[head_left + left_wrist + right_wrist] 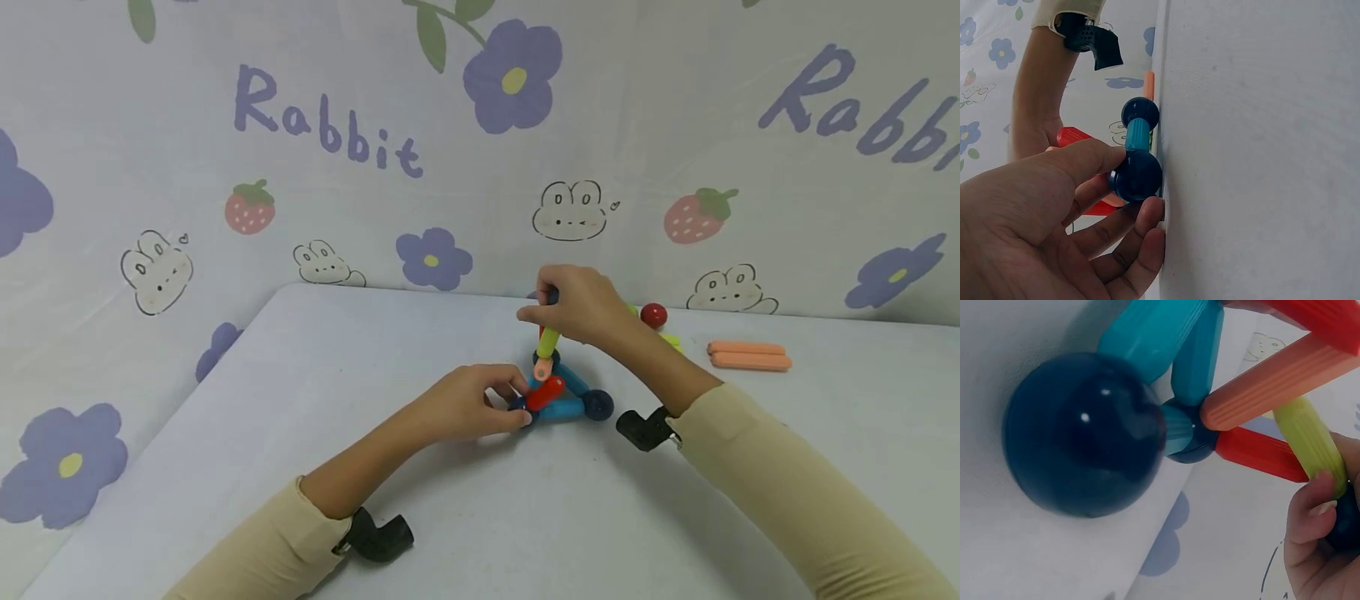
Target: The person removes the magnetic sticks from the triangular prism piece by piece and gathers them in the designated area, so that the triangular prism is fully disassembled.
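A triangle of teal rods [1154, 337] joined by dark blue balls [1085, 434] lies on the table. My left hand [476, 404] pinches the ball [1138, 176] at its left corner between thumb and fingers. From that corner a red rod [546, 393] slants upward. Above the rear corner, my right hand [588, 307] grips another dark blue ball [1346, 522], partly hidden by the fingers. A yellow-green rod [1310, 444] runs from this held ball. Beside it, a second red rod [1263, 453] and an orange rod [1279, 381] rise from the rear ball [1194, 437].
Two orange rods [750, 356] lie side by side at the right of the table. A red ball [654, 316] and yellow-green pieces [671, 340] sit behind my right forearm. A printed cloth [480, 208] hangs along the table's back edge.
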`<state>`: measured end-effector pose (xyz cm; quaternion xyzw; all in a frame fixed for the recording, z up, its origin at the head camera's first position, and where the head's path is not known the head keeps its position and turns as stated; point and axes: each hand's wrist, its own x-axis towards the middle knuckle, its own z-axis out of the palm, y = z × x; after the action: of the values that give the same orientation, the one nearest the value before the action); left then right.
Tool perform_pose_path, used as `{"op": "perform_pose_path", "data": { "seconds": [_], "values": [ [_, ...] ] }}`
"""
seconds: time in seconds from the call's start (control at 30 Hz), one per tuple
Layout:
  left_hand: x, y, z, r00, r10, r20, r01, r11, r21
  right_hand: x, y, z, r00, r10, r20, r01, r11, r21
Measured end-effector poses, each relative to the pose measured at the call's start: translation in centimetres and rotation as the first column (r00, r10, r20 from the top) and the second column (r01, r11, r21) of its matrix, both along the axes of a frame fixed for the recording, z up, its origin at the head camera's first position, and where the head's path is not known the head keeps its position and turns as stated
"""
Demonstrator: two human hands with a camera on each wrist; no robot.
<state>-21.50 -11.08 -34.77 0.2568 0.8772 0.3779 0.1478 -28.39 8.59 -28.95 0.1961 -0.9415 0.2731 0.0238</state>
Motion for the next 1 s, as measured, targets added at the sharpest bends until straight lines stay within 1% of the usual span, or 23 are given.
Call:
{"op": "perform_pose_path", "data": {
  "seconds": [0.13, 0.2, 0.27, 0.33, 0.4, 0.47, 0.53, 0.57, 0.63, 0.7, 0.73, 0.77, 0.87, 0.9, 1.0],
  "values": [
    [0.0, 0.0, 0.1, 1.0, -0.002, -0.003, 0.002, 1.0, 0.002, 0.0, 0.0, -0.1, 1.0, -0.021, -0.001, 0.021, 1.0, 0.009],
    [0.0, 0.0, 0.1, 1.0, -0.004, -0.007, 0.004, 1.0, 0.001, 0.0, 0.0, -0.2, 1.0, -0.024, -0.018, 0.025, 1.0, 0.009],
    [0.0, 0.1, 0.1, 1.0, -0.007, -0.009, 0.007, 1.0, 0.0, 0.0, 0.1, -0.2, 0.999, -0.02, -0.039, 0.02, 1.0, 0.004],
    [0.0, 0.1, 0.1, 1.0, -0.009, -0.011, 0.009, 1.0, 0.001, -0.1, 0.3, -0.2, 0.999, -0.002, -0.036, 0.002, 1.0, -0.019],
    [0.0, 0.1, 0.1, 1.0, -0.008, -0.011, 0.008, 1.0, -0.001, -0.2, 0.6, 0.0, 0.999, 0.032, -0.015, -0.032, 0.999, -0.043],
    [0.0, 0.1, 0.1, 1.0, -0.007, -0.016, 0.007, 1.0, -0.005, -0.2, 1.0, 0.3, 0.996, 0.063, 0.055, -0.059, 0.995, -0.083],
    [0.0, 0.2, 0.1, 1.0, -0.005, -0.021, 0.005, 1.0, -0.012, -0.3, 1.6, 0.7, 0.981, 0.094, 0.171, -0.074, 0.99, -0.118],
    [0.1, 0.2, 0.1, 1.0, -0.004, -0.024, 0.004, 1.0, -0.016, -0.3, 2.0, 0.9, 0.966, 0.105, 0.235, -0.074, 0.988, -0.135],
    [0.1, 0.2, 0.2, 1.0, -0.003, -0.026, 0.002, 1.0, -0.021, -0.3, 2.8, 1.4, 0.93, 0.117, 0.35, -0.064, 0.985, -0.16],
    [0.1, 0.2, 0.2, 1.0, 0.0, -0.021, 0.0, 1.0, -0.021, -0.2, 3.5, 1.8, 0.9, 0.135, 0.415, -0.058, 0.979, -0.193],
    [0.2, 0.2, 0.2, 1.0, 0.001, -0.018, -0.002, 1.0, -0.021, -0.1, 3.9, 2.0, 0.894, 0.146, 0.424, -0.056, 0.974, -0.219],
    [0.2, 0.2, 0.2, 1.0, 0.002, -0.016, -0.002, 1.0, -0.019, -0.1, 4.2, 2.1, 0.894, 0.157, 0.419, -0.056, 0.968, -0.243],
    [0.2, 0.1, 0.1, 1.0, 0.004, -0.011, -0.005, 1.0, -0.015, -0.3, 5.0, 1.9, 0.907, 0.195, 0.373, -0.07, 0.944, -0.323],
    [0.2, 0.1, 0.1, 1.0, 0.005, -0.01, -0.005, 1.0, -0.014, -0.3, 5.2, 1.7, 0.908, 0.209, 0.364, -0.075, 0.934, -0.349],
    [0.3, 0.0, 0.0, 1.0, 0.004, -0.011, -0.005, 1.0, -0.014, -0.5, 5.6, 0.9, 0.898, 0.256, 0.357, -0.102, 0.912, -0.397]
  ]
}}
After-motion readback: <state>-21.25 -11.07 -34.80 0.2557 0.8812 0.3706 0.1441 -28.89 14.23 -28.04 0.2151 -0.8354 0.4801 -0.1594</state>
